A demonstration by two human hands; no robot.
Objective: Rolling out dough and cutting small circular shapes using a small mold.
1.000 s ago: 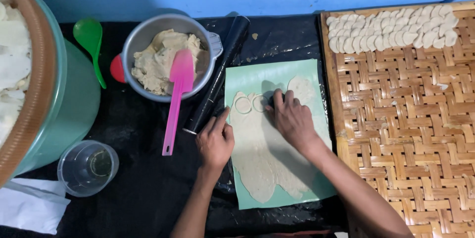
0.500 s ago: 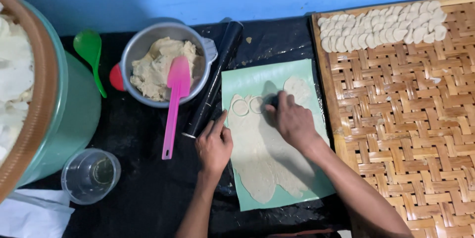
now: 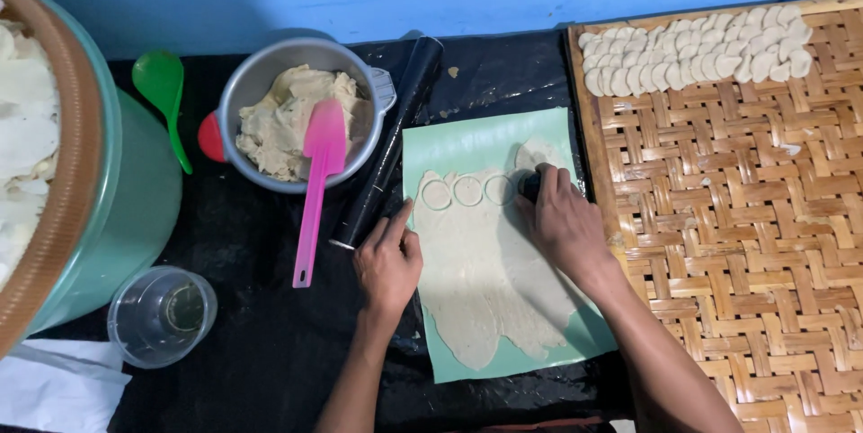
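A thin sheet of pale dough (image 3: 490,280) lies on a light green mat (image 3: 467,141). Three round cuts (image 3: 467,190) show in a row near its far edge. My right hand (image 3: 562,222) presses a small dark round cutter (image 3: 532,183) into the dough just right of those cuts. My left hand (image 3: 388,258) rests flat at the mat's left edge, fingers together, holding nothing. A black rolling pin (image 3: 395,141) lies just left of the mat.
A metal pot (image 3: 235,91) of dough holds a pink spatula (image 3: 316,190). A green spoon (image 3: 162,91), a large teal basin (image 3: 135,208) and a clear cup (image 3: 162,316) sit at the left. A woven tray (image 3: 737,217) at the right carries several cut dough rounds (image 3: 701,51).
A third round cut has appeared in the dough, and my right hand with the cutter has shifted right along the row. My left hand stays in place.
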